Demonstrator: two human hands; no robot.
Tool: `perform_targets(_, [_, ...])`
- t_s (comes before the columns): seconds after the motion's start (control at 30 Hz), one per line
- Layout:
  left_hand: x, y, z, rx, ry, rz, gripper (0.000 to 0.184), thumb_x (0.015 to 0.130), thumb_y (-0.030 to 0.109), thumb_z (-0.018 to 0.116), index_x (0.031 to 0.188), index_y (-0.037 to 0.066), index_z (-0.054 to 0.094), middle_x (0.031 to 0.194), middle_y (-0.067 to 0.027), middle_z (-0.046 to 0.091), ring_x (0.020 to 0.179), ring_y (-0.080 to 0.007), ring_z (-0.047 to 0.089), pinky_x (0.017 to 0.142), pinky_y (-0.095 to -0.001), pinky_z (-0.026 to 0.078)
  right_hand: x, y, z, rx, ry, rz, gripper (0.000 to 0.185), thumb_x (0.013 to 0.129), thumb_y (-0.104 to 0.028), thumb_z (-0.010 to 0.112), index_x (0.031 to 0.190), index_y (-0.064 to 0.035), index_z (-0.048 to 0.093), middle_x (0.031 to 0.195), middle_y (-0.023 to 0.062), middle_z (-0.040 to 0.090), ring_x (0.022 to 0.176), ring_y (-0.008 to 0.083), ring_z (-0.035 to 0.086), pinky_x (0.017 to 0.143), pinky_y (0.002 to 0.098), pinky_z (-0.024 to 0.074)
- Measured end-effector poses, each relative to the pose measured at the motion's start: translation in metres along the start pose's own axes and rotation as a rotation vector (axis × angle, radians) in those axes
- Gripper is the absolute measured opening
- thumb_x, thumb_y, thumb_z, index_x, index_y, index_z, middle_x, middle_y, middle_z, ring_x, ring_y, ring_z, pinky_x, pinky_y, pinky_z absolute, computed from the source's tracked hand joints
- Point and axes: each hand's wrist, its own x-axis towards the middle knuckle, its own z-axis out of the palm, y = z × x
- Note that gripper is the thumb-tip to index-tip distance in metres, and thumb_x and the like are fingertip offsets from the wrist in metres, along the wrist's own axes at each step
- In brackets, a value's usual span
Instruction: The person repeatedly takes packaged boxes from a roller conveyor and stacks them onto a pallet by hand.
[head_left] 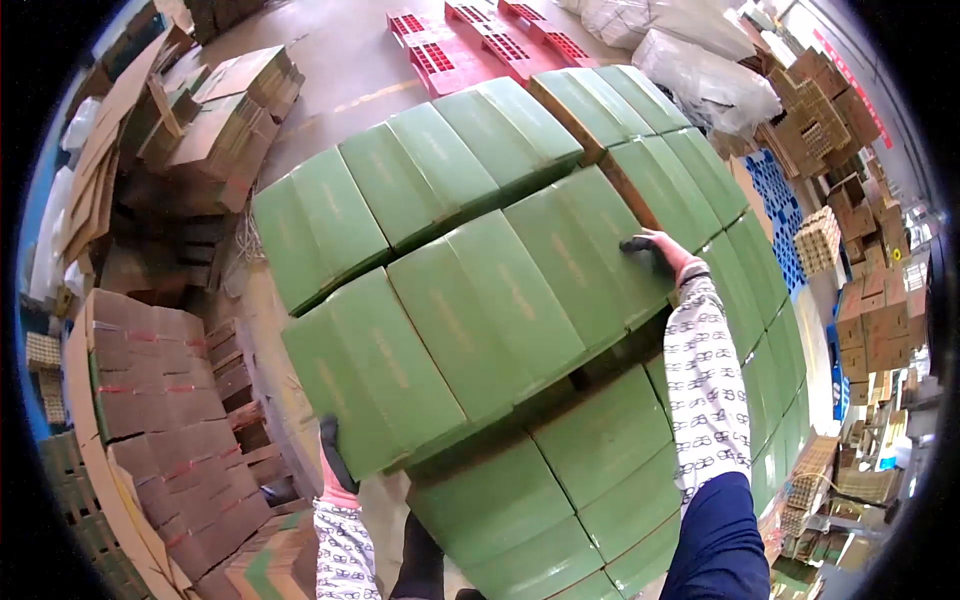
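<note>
Bright, fairly even light washes the pale grey floor point(345, 65), while dark shadow fills the gaps between the glossy green rectangular cardboard boxes point(485, 310), whose tops carry a soft sheen. Whitish translucent plastic bundles point(705, 85) catch glare. Wide-angle distortion bows straight lines; black vignetting swallows the corners, and faint box print blurs illegibly.

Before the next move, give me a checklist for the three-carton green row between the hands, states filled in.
1. Left hand placed: ok, at the left-end green carton's outer side.
2. Right hand placed: ok, at the right-end green carton's outer edge.
3. Middle green carton in line: ok, between both.
4. Top flaps: ok, look closed.
5. Support beneath: cannot tell, underside hidden.
6. Space behind: not ok, rear green cartons sit close.
</note>
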Motion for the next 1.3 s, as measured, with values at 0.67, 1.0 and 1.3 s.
perform_targets(0.67, [0.192, 0.122, 0.048, 0.222, -0.141, 0.189, 0.060, 0.092, 0.043, 0.040, 0.136, 0.003, 0.034, 0.135, -0.0093, 0.041, 0.121, -0.0208, 0.041, 0.101, -0.0316, 0.030, 0.160, -0.126, 0.134, -1.194, 0.684, -0.557, 0.084, 0.078, -0.062, 0.050, 0.142, -0.0160, 0.021, 0.128, 0.0214, 0.044, 0.120, 0.0362, 0.041, 0.100, 0.0460, 0.0333])
perform_targets(1.0, [0.189, 0.127, 0.061, 0.414, -0.238, 0.191, 0.051, 0.085, 0.024, 0.055, 0.128, -0.001, 0.044, 0.121, -0.0064, 0.052, 0.107, -0.0164, 0.050, 0.094, -0.0271, 0.036, 0.149, -0.112, 0.093, -1.184, 0.442, -0.585, 0.087, 0.071, -0.063, 0.059, 0.140, -0.0187, 0.028, 0.135, 0.0167, 0.039, 0.125, 0.0289, 0.038, 0.102, 0.0448, 0.0313])
perform_targets(1.3, [0.236, 0.125, -0.023, 0.447, -0.082, 0.588, 0.044, 0.092, 0.033, 0.041, 0.120, 0.000, 0.051, 0.121, -0.0087, 0.051, 0.111, -0.0194, 0.047, 0.100, -0.0343, 0.033, -0.070, 0.027, 0.154, -0.742, 0.678, -1.201, 0.060, 0.075, -0.033, 0.065, 0.124, -0.0067, 0.044, 0.129, 0.0234, 0.041, 0.120, 0.0403, 0.038, 0.101, 0.0539, 0.0278])
